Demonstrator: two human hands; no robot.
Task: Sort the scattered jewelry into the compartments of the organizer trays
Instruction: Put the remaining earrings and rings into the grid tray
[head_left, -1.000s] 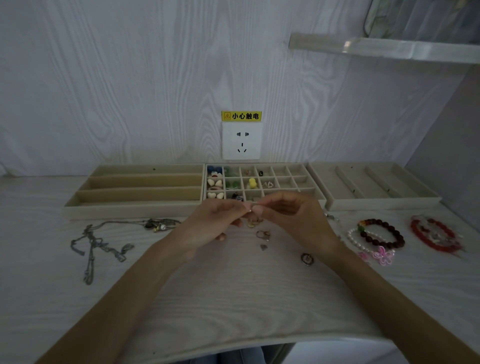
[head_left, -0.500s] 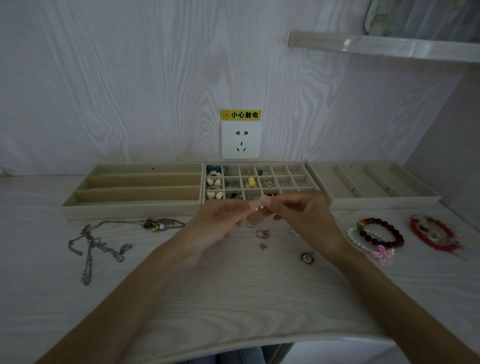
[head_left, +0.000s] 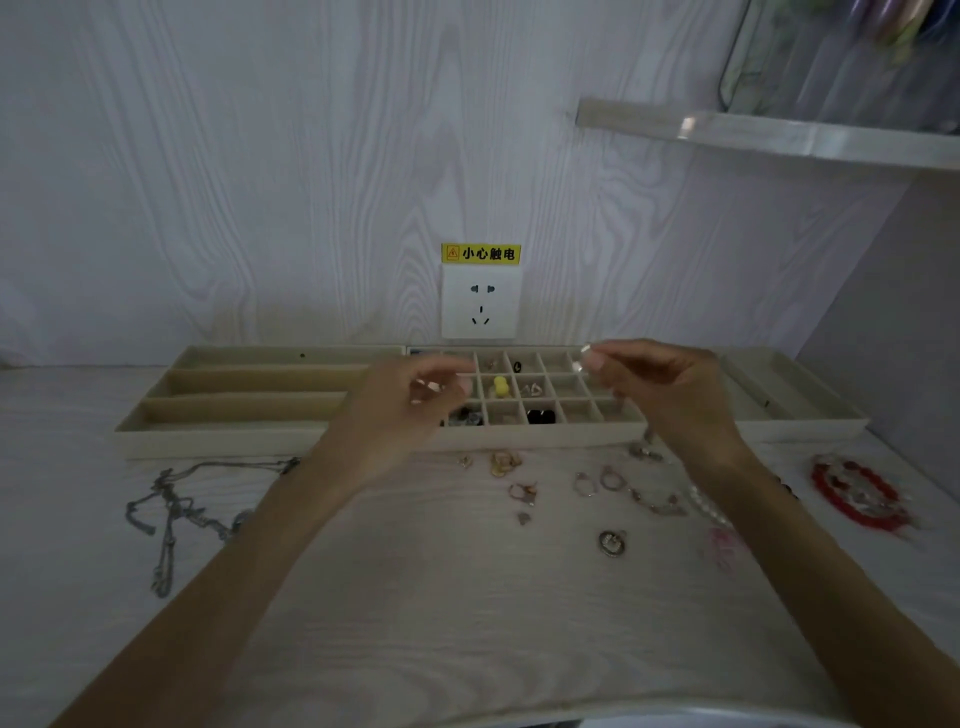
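Observation:
My right hand (head_left: 660, 389) is raised over the right side of the beige grid tray (head_left: 566, 434). Its thumb and forefinger pinch a small silvery jewelry piece (head_left: 577, 367). My left hand (head_left: 400, 415) hovers over the left side of the same tray with its fingers curled. It is blurred, so I cannot tell if it holds anything. Several cells hold small pieces, among them a yellow one (head_left: 500, 387) and a black one (head_left: 540, 416). Loose rings (head_left: 503, 462) lie on the table in front of the tray, with one larger ring (head_left: 612, 541) nearer me.
A tray with long compartments (head_left: 244, 408) stands to the left, another tray (head_left: 795, 415) to the right. Silver chain necklaces (head_left: 174, 514) lie at the left; a red bracelet (head_left: 857, 493) and a pearl bracelet (head_left: 706, 512) lie at the right. A wall socket (head_left: 480, 301) is behind.
My hands were together in front of the grid tray, pinching one small item. They have parted and risen over the tray, left hand to the left, right hand to the right.

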